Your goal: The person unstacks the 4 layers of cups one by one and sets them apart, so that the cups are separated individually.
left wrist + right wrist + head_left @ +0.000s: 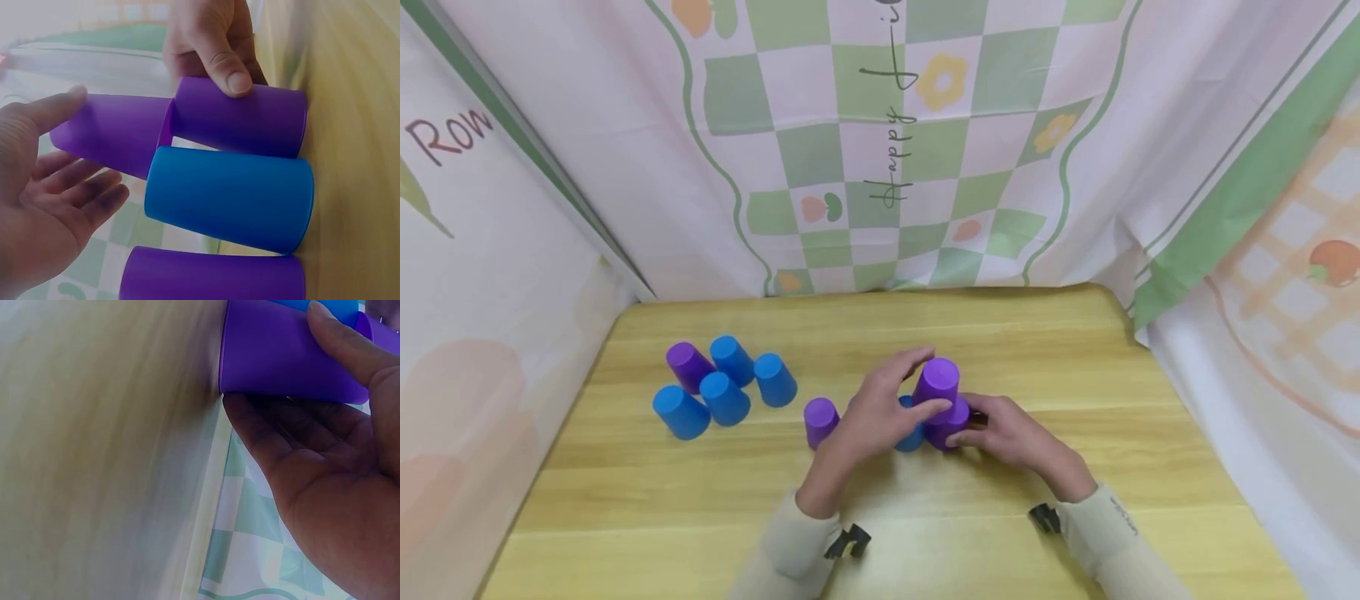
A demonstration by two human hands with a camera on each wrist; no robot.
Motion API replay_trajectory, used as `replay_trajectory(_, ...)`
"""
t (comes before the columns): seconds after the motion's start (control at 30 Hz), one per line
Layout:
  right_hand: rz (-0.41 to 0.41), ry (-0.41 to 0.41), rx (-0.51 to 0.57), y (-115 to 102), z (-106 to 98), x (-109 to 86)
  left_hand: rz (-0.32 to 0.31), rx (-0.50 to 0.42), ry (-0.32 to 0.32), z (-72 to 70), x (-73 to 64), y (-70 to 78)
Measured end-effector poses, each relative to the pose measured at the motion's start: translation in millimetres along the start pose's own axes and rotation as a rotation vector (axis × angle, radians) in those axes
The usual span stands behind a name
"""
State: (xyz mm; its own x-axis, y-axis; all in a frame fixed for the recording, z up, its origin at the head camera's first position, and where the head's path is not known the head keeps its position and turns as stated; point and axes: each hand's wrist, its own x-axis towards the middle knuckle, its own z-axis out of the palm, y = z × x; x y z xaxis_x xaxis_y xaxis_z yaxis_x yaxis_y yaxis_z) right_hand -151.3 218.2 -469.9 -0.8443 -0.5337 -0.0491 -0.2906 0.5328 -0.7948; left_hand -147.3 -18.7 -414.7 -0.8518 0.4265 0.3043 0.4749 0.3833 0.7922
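Note:
An upside-down purple cup [938, 379] stands bridging two others, its rim at the tops of a lower purple cup [953, 423] and a blue cup [228, 200]. My left hand [880, 410] holds this upper cup, thumb on one side and fingers around the other. Lower down, my right hand [1011, 431] grips the lower purple cup between thumb and fingers; the right wrist view shows the thumb [340, 340] lying along its wall. Another purple cup [820, 419] is beside my left hand, partly covered by it in the head view.
Left on the wooden table [685, 517] stands a group of upside-down cups: one purple cup [688, 367] and several blue ones, such as the front blue cup [681, 412]. A checked cloth [880, 150] hangs behind the table's far edge, with more cloth at both sides.

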Motion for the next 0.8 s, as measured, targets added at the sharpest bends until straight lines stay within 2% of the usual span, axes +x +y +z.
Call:
replay_trajectory(0.17,0.003,-0.003,-0.001,0,0,0.0,0.002,-0.069,-0.019,4.3,-1.0,-1.3)
replay_trajectory(0.37,-0.006,0.007,-0.013,0,1,-0.3,-0.016,-0.113,0.0,0.9,-4.2,1.2)
replay_trajectory(0.63,-0.01,0.023,-0.045,2,1,-1.0,-0.045,-0.126,0.087,-20.4,-18.4,4.3)
replay_trajectory(0.8,-0.009,0.023,-0.049,3,1,0.2,-0.088,-0.065,0.17,-41.2,-32.2,9.6)
